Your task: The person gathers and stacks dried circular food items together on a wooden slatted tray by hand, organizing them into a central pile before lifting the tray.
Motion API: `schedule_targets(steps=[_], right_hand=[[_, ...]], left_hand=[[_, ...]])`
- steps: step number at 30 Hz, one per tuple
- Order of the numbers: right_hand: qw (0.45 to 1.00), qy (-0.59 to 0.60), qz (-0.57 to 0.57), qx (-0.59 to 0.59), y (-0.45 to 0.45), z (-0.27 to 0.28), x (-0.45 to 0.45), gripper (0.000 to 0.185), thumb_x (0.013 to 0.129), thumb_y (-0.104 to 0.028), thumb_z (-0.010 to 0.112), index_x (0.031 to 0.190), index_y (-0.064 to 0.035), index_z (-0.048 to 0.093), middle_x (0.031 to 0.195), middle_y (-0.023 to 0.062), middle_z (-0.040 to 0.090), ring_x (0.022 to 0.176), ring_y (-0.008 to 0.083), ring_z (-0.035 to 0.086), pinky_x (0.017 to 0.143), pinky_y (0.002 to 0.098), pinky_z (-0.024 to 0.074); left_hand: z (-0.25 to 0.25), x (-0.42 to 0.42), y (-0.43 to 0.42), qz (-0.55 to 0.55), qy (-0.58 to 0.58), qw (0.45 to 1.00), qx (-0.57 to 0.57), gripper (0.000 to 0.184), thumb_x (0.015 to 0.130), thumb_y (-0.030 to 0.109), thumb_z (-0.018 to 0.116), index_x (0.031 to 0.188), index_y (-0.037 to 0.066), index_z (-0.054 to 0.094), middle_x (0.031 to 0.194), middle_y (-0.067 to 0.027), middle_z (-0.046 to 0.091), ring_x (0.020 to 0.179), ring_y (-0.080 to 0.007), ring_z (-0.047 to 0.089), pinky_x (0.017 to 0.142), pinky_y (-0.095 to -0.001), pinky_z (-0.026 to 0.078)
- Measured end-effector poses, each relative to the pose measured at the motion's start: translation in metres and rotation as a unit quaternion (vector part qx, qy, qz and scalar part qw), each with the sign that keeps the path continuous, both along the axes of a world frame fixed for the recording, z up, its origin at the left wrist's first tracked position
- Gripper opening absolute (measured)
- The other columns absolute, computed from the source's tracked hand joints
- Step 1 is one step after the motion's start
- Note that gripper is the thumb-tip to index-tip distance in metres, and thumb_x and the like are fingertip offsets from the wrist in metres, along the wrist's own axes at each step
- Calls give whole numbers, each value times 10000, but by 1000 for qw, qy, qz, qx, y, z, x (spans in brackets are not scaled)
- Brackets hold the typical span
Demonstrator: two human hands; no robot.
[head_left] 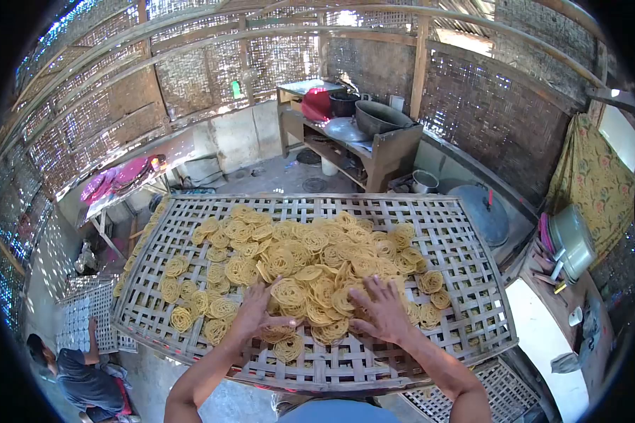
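Note:
A woven bamboo drying tray (466, 282) spreads out in front of me. Heaped on its middle are many round, yellow, lacy crackers (315, 241) that look like coiled noodles. At the near left side of the heap, my left hand (259, 310) presses against the crackers with its fingers spread. My right hand (386, 310) rests on the near right side, its fingers also apart and touching the pile. Neither hand is closed around a cracker. Some crackers lie singly toward the tray's left, and a few sit at the right of the pile.
Another person (88, 381) sits low at the left beside a lattice rack (85, 310). A wooden table (391, 158) at the back holds a large dark pan (381, 116). A lidded pot (476, 211) stands at right, near a patterned cloth (593, 183).

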State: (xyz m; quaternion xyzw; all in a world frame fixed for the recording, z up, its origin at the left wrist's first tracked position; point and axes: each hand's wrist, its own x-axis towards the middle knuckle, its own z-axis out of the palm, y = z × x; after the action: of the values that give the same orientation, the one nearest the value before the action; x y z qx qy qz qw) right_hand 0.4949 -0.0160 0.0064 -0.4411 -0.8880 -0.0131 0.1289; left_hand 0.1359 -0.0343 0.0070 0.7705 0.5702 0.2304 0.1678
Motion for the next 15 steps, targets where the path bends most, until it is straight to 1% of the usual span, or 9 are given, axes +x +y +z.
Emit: schedule_targets(steps=[3, 4, 6, 8, 10, 11, 13, 14, 15], right_hand=[[995, 94, -19, -36, -21, 37, 17, 803, 823, -558, 756, 1485, -177, 508, 1555, 223, 386, 1466, 442, 324, 1190, 591, 257], [989, 147, -30, 1, -30, 44, 27, 828, 755, -455, 847, 1448, -118, 543, 1519, 211, 441, 1430, 430, 383, 1174, 569, 295], [970, 207, -119, 51, -37, 37, 59, 758, 774, -470, 817, 1402, -113, 586, 1460, 218, 522, 1388, 416, 448, 1167, 586, 291], [942, 197, -253, 100, -38, 6, 120, 716, 784, -408, 823, 1372, -70, 592, 1457, 223, 523, 1368, 419, 460, 1155, 575, 301], [887, 112, -422, 149, -44, -18, 181, 680, 834, -360, 784, 1380, -19, 564, 1475, 228, 500, 1380, 421, 439, 1164, 553, 289], [840, 73, -507, 180, -45, -34, 213, 680, 845, -353, 772, 1391, -12, 553, 1481, 225, 493, 1389, 421, 428, 1168, 550, 282], [812, 32, -574, 104, -53, -29, 254, 621, 882, -365, 729, 1363, -7, 566, 1450, 218, 508, 1358, 416, 448, 1120, 564, 339], [810, 17, -582, 69, -54, -27, 266, 604, 897, -386, 706, 1347, -7, 572, 1429, 213, 520, 1341, 417, 459, 1091, 567, 364], [808, 2, -589, 34, -53, -25, 276, 590, 911, -407, 682, 1331, -6, 579, 1408, 208, 532, 1323, 418, 470, 1063, 569, 390]], left_hand=[[20, -11, -29, 47, -119, 992, -6, 952, 693, 449, 896, 1462, 52, 500, 1428, -262, 535, 1404, -399, 441, 1184, -471, 323], [26, -15, -46, 73, -166, 983, 3, 889, 698, 390, 908, 1429, 41, 542, 1409, -249, 562, 1389, -381, 466, 1181, -461, 328], [25, -29, -84, 198, -227, 950, 81, 756, 702, 207, 918, 1358, 5, 601, 1390, -218, 591, 1390, -363, 471, 1171, -448, 345], [12, -44, -122, 364, -180, 899, 165, 779, 722, 38, 858, 1423, -19, 523, 1472, -228, 515, 1425, -352, 425, 1181, -443, 333], [-22, -53, -154, 536, -122, 799, 243, 837, 808, -14, 740, 1539, -39, 333, 1569, -227, 381, 1410, -332, 426, 1182, -406, 340], [-32, -51, -160, 559, -209, 764, 245, 850, 825, -14, 720, 1557, -33, 289, 1582, -221, 354, 1414, -331, 416, 1181, -404, 342], [-56, -41, -171, 590, -379, 670, 242, 877, 858, -15, 681, 1594, -20, 202, 1607, -208, 300, 1423, -329, 395, 1178, -399, 346], [-89, -53, -179, 582, -343, 709, 204, 848, 898, -5, 632, 1608, -8, 169, 1565, -201, 362, 1380, -327, 433, 1156, -401, 370], [-85, -48, -175, 570, -411, 680, 207, 840, 897, -10, 627, 1607, -8, 179, 1553, -198, 379, 1364, -321, 448, 1145, -399, 379]])
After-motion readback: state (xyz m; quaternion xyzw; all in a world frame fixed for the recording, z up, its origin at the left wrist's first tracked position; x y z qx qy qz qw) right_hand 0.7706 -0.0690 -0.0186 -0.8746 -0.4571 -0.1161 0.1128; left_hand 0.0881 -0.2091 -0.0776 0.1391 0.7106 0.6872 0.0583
